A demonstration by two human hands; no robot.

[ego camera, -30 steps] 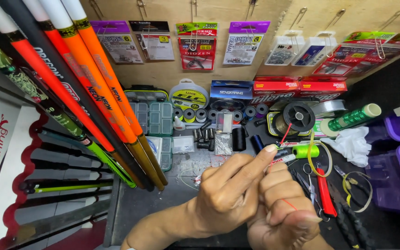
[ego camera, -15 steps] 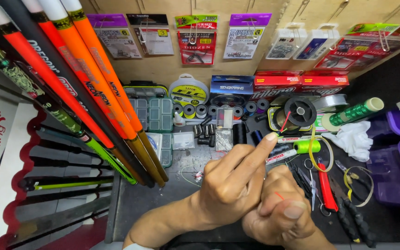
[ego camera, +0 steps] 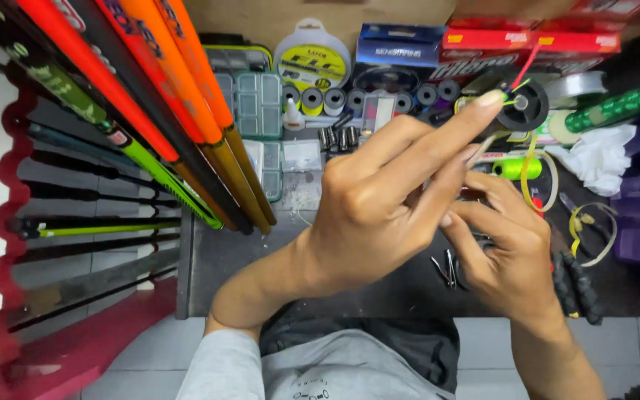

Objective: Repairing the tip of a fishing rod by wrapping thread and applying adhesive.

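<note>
Red and green strands were pinched at the tips of the left hand, its fingers stretched out and closed thinly on them. Just below, the right hand was curled, fingertips pressed against the left; what it held could not be told. Behind the fingertips a black spool lay on the worktop, and orange rods leaned well to the left.
</note>
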